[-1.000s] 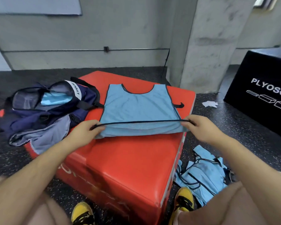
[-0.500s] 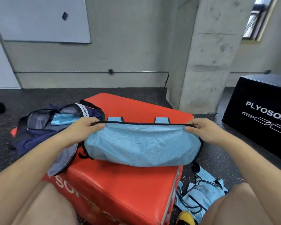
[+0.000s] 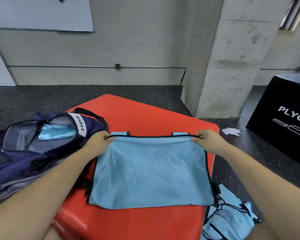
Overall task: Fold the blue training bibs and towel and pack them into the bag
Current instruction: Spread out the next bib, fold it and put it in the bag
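Where all of it stands, the floor (image 3: pixel 33 96): dark and speckled, running back to a grey wall (image 3: pixel 137 40).
Pillar (image 3: pixel 232 58): bare concrete, just beyond the red box's far right corner.
Red plyo box (image 3: pixel 145 115): carries the bag and the bib; red surface shows beyond the bib's far edge and in a strip along the near side.
Black plyo box (image 3: pixel 280 127): on the floor to the right, apart from the red box, with a lane of floor between them.
Bag (image 3: pixel 24 161): navy, lying open on the red box's left part and spilling off its left side; the left forearm crosses its near right side.
Bib (image 3: pixel 151 174): blue mesh with black trim, folded over flat on the red box; two strap ends peek past its far edge, and its right edge reaches the box's right edge.
Bib pile (image 3: pixel 229 217): loose blue bibs heaped on the floor against the red box's near right corner.
Left hand (image 3: pixel 97 144): fingers pinched on the bib's far left corner, just beside the bag's white label.
Right hand (image 3: pixel 208 141): fingers pinched on the bib's far right corner.
Folded blue cloth (image 3: pixel 57 133): inside the bag's open mouth.
Paper scrap (image 3: pixel 230 131): white, on the floor between the two boxes.
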